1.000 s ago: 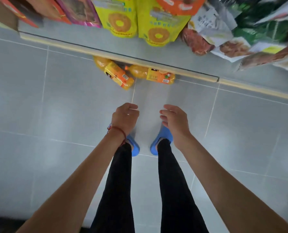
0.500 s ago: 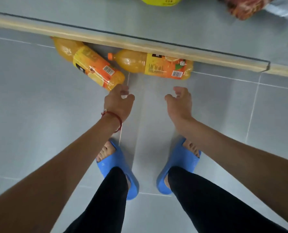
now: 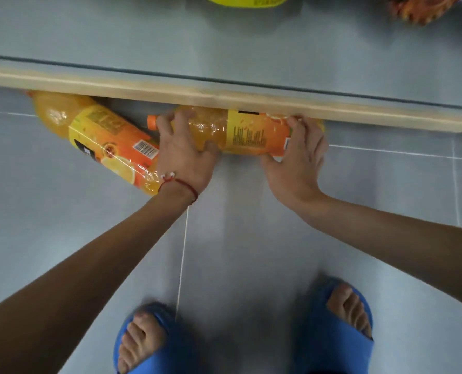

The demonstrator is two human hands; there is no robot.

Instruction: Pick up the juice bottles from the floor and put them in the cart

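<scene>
left hand [image 3: 183,155] curled, right hand [image 3: 298,161] curled

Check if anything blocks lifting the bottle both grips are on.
Left grip and right grip hold the right bottle. The wooden shelf edge overhangs its far side, so it likely has to slide toward the person first. The second bottle lies just left of the cap. Cart not in view.

Grey tiled floor [image 3: 62,238], wooden-edged shelf [image 3: 224,95]
</scene>
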